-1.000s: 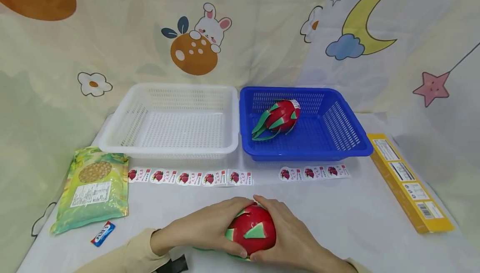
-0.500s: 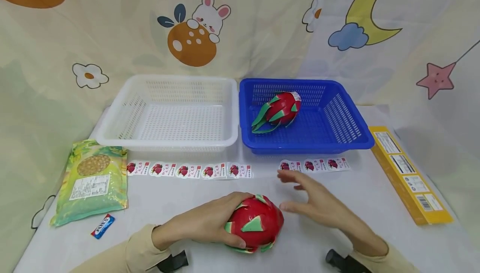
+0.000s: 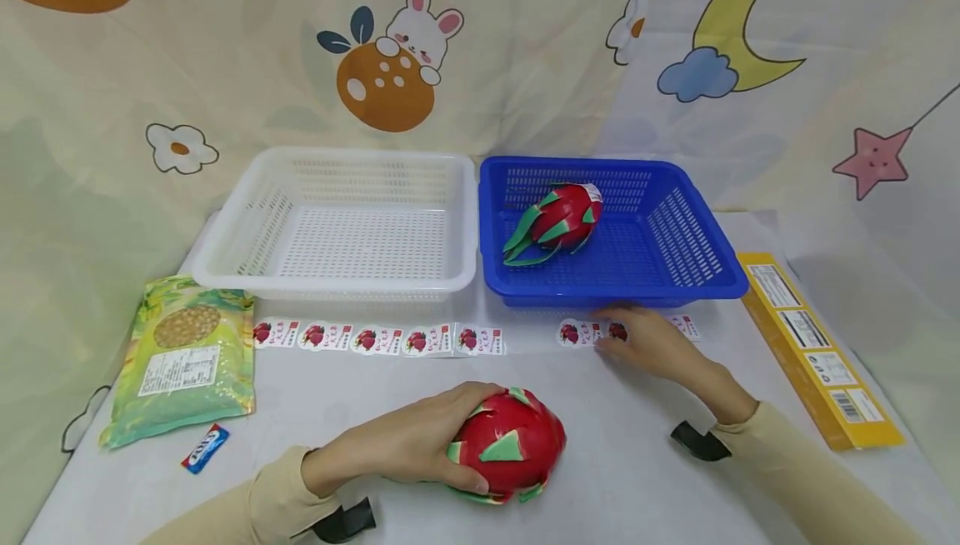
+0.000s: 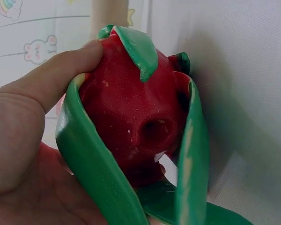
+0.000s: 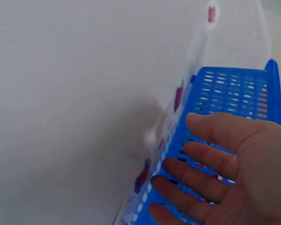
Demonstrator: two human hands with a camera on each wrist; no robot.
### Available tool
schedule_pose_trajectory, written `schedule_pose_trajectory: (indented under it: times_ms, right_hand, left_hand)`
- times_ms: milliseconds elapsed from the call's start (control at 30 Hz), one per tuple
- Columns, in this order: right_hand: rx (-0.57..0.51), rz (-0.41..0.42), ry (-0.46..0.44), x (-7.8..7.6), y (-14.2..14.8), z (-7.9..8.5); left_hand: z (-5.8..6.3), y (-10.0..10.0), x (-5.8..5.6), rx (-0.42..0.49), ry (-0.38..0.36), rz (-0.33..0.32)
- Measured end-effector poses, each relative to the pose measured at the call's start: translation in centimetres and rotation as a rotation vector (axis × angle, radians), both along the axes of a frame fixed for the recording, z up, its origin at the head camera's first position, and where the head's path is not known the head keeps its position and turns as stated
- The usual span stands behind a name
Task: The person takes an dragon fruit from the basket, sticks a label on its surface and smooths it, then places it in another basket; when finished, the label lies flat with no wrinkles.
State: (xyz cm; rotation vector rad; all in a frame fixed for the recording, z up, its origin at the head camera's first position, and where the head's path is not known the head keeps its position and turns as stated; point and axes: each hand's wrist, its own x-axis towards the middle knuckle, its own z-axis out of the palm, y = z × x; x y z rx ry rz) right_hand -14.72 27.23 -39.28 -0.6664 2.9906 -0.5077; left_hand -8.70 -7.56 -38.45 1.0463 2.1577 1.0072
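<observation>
A red dragon fruit (image 3: 525,449) with green leaf tips lies near the front of the table. My left hand (image 3: 416,441) grips it from the left; in the left wrist view the thumb presses its side and long green leaves (image 4: 96,154) hang towards the camera. Farther back, my right hand (image 3: 656,347) is over the short strip of dragon fruit stickers (image 3: 579,333), covering part of it. The right wrist view has its fingers (image 5: 201,180) loosely extended beside the blue basket (image 5: 234,89), holding nothing. Whether the fingertips touch the strip cannot be told.
Another dragon fruit (image 3: 566,224) lies in the blue basket, beside a white basket (image 3: 337,285). A longer sticker strip (image 3: 375,340) runs before the white one. A green-yellow bag (image 3: 183,362) and small blue-red packet (image 3: 205,448) lie left, a yellow box (image 3: 821,353) right.
My right hand has let go of the dragon fruit and moved back and right to the short sticker strip. The left hand keeps its hold on the fruit.
</observation>
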Motion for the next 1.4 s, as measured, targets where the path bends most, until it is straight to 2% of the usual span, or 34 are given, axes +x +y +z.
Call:
schedule_pose_trajectory:
  times_ms: [267,433,633,867,1100,1267,1400]
  right_hand:
    - [0.11,-0.034,0.032,-0.1,-0.6,-0.5]
    - [0.115,-0.023,0.052,0.0,-0.8,-0.4]
    - [0.125,-0.018,0.033,0.0,-0.9,-0.3]
    - [0.121,-0.029,0.007,0.3,-1.0,-0.4]
    - [0.053,-0.063,-0.021,0.5,-0.8,-0.2]
    - [0.018,-0.041,-0.016,0.7,-0.5,0.3]
    - [0.007,-0.015,-0.007,0.9,-0.3,0.9]
  left_hand:
    - [0.1,0.1,0.1,-0.015,-0.022,0.016]
    - [0.1,0.1,0.1,-0.022,-0.025,0.022]
    - [0.0,0.2,0.0,-0.011,-0.037,0.026]
    - [0.3,0.0,-0.2,-0.024,-0.016,0.003]
    - [1.9,-0.2,-1.4,-0.098,-0.042,-0.024]
    - [3.4,0.0,-2.3,-0.145,0.02,-0.056]
    - [4.8,0.3,-3.0,-0.138,0.067,-0.041]
